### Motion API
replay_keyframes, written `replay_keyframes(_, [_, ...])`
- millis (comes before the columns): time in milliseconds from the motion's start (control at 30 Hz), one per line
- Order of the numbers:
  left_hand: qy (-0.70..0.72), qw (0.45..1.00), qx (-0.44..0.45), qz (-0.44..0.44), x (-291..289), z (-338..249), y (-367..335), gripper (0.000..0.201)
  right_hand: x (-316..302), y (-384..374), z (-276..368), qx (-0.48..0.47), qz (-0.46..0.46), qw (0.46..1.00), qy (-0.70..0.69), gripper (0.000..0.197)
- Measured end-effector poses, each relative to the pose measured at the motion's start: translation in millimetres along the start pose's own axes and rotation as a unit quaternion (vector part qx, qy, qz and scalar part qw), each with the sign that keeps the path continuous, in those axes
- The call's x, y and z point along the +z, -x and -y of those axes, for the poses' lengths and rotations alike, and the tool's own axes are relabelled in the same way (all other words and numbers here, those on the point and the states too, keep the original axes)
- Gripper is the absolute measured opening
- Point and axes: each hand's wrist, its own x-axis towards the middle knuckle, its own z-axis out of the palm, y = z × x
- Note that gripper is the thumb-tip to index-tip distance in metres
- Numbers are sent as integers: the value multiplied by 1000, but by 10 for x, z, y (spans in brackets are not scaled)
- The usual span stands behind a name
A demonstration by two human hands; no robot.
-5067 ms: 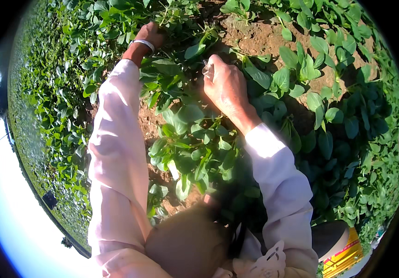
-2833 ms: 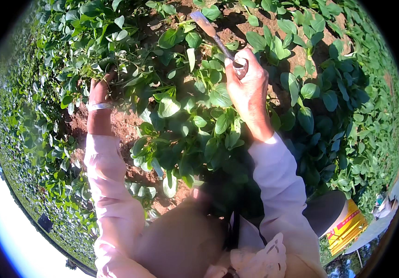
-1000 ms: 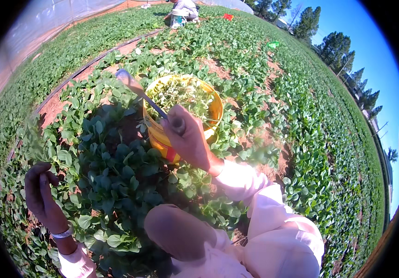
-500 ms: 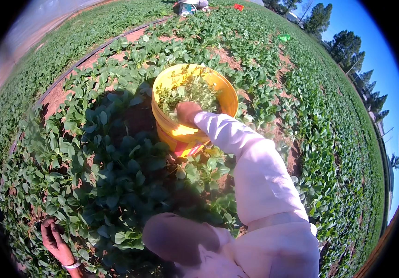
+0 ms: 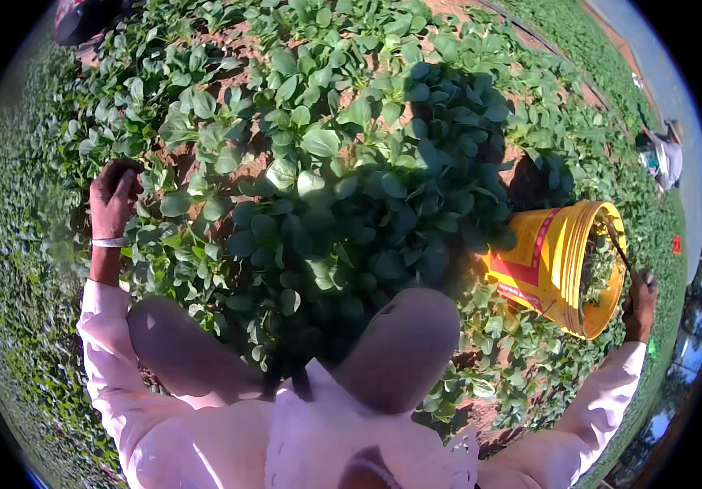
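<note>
Off to the right is a yellow bucket (image 5: 561,269) with a red label, tilted with its mouth to the right. Picked greens (image 5: 598,265) lie inside it. My right hand (image 5: 640,303) is closed on the bucket's thin dark handle (image 5: 618,243), beside the rim. On the left, my left hand (image 5: 113,202), with a pale band at the wrist, hangs over the leafy plants (image 5: 196,196). Its fingers are curled in, and whatever they may hold is hidden.
My bent knees (image 5: 404,350) are low in the middle, with shadowed crop before them. Another person (image 5: 667,155) is at the far right edge, near a small red object (image 5: 677,244). A dark object (image 5: 82,20) sits at the upper left. A dark line (image 5: 563,53) crosses the upper right.
The view has swung left, so the bucket now appears at the right. My right hand has come out of the bucket onto its handle. More of my left arm shows.
</note>
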Motion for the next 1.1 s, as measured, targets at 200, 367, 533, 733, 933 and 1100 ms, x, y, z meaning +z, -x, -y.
replay_keyframes(200, [-41, 977, -194, 74, -798, 924, 995, 18, 322, -260, 327, -21, -163, 986, -1, 19])
replay_keyframes(367, [-182, 963, -159, -121, -1132, 1686, 1788, 18, 1309, 341, 1733, -109, -147, 973, -143, 25])
replay_keyframes(533, [-179, 867, -253, -391, -2034, 2999, 1763, 27, 2276, 1657, 3509, -236, 67, 921, -301, 26])
replay_keyframes(733, [-123, 873, -343, -324, -2471, 3980, 1697, 65, 3670, 2482, 4727, -266, 295, 856, -330, 26])
replay_keyframes(933, [-331, 906, -188, -186, -1734, 3315, 1801, 51, 4990, 3581, 5602, -346, 428, 791, -268, 28])
replay_keyframes(1100, [-353, 896, -170, -208, -1513, 3242, 1813, 60, 5972, 4452, 6083, -412, 489, 724, -259, 23])
